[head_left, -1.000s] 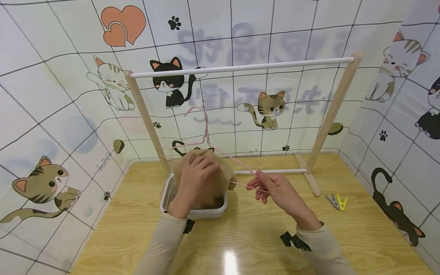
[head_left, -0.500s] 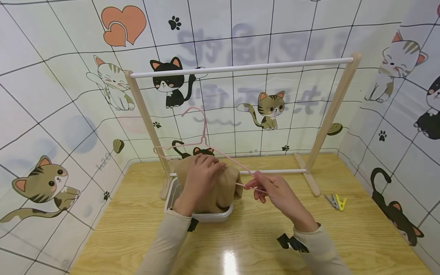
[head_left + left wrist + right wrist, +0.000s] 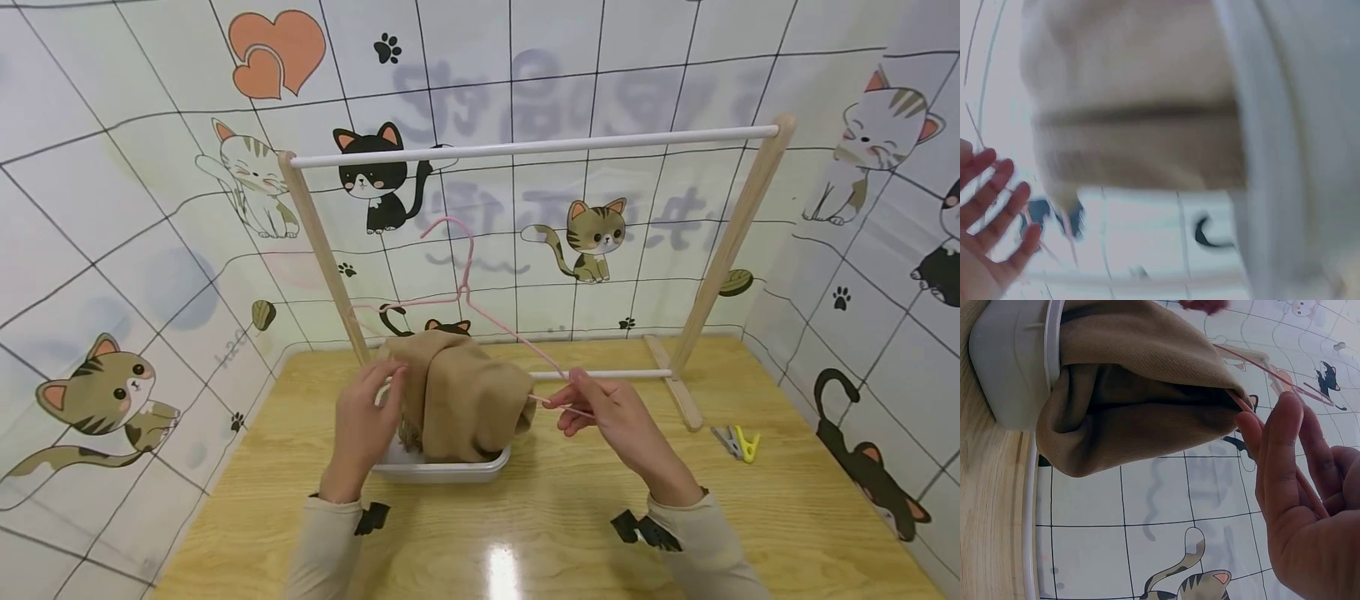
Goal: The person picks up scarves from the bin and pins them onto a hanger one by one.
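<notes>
A pink wire hanger (image 3: 510,333) stands hook-up and tilted in the head view, its right corner pinched by my right hand (image 3: 615,421). A tan scarf (image 3: 472,396) with a fringed edge drapes over the hanger's lower bar, its folds hanging down into a white plastic basin (image 3: 442,473). The bar comes out of the cloth just left of my right fingers (image 3: 1285,425). My left hand (image 3: 367,417) is at the scarf's left side above the basin, fingers extended and holding nothing. In the left wrist view its fingers (image 3: 997,219) are spread, apart from the blurred cloth.
Behind the basin stands a drying rack with a white top rail (image 3: 532,148) and wooden legs. A grey clothespin (image 3: 726,442) and a yellow clothespin (image 3: 747,444) lie on the wood-grain table (image 3: 600,525) at right. Cat-printed walls (image 3: 547,92) enclose the table's back and sides.
My left hand has come off the top of the scarf and moved left and down. The hanger has shifted slightly right and up, and my right hand keeps its pinch on it.
</notes>
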The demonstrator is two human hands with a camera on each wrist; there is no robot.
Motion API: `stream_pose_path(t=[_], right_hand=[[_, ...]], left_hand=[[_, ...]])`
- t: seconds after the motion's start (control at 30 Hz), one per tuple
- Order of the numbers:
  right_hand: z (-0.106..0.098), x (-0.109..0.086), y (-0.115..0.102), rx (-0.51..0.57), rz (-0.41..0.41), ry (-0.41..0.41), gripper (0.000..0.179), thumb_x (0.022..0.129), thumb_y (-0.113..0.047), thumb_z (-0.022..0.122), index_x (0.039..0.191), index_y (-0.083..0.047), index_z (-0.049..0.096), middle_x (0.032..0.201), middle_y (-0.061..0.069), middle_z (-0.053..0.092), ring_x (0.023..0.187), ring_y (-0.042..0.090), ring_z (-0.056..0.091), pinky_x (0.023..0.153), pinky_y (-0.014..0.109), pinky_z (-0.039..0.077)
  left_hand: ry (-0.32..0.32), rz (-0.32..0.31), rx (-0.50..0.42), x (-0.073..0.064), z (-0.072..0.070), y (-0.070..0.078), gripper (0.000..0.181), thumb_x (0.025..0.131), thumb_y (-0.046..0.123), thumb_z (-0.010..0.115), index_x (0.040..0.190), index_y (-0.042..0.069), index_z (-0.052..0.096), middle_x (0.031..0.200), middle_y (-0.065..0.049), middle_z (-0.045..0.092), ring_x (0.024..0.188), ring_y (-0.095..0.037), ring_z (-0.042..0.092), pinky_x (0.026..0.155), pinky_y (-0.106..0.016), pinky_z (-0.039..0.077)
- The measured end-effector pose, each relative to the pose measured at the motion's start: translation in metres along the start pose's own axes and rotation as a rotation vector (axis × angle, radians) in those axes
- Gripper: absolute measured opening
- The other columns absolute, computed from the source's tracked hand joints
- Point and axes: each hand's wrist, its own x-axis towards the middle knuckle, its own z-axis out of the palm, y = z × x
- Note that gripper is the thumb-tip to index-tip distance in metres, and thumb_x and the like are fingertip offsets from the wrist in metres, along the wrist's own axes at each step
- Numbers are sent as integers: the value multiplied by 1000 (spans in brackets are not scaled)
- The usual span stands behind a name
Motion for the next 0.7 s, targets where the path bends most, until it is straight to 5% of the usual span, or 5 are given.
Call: stream_pose_path(t=[0.17, 0.3, 0.5, 0.7], right_hand=[[-1, 1, -1, 12, 18, 9, 66, 109, -43, 44, 75, 11, 60, 104, 22, 75, 82, 21, 75, 74, 37, 63], [-2, 1, 1, 4, 4, 7, 69, 110, -42, 42, 68, 10, 54, 108, 25, 74, 77, 23, 75, 75, 37, 63], [-3, 1, 4, 6, -1, 20, 70, 111, -43, 39, 67, 11, 51, 108, 26, 74, 74, 22, 75, 74, 37, 63], [-5, -1, 5, 20, 4, 30, 71, 111, -42, 39, 67, 13, 50, 107, 25, 74, 73, 21, 74, 74, 37, 63]], left_hand=[[-140, -373, 72, -30, -24, -40, 27, 105, 24, 60, 113, 2, 73, 104, -14, 72, 94, -30, 66, 76, -46, 54], [-284, -601, -2, -50, -23, -56, 43, 106, 36, 54, 124, 0, 69, 115, -17, 69, 93, -28, 67, 71, -37, 55], [-281, -705, -82, -64, -1, -61, 33, 103, 24, 62, 120, -4, 68, 102, -17, 69, 77, -17, 63, 62, -24, 51], [-249, -779, -126, -70, 5, -65, 32, 101, 12, 62, 124, -10, 65, 100, -23, 69, 77, -21, 67, 59, -21, 52]])
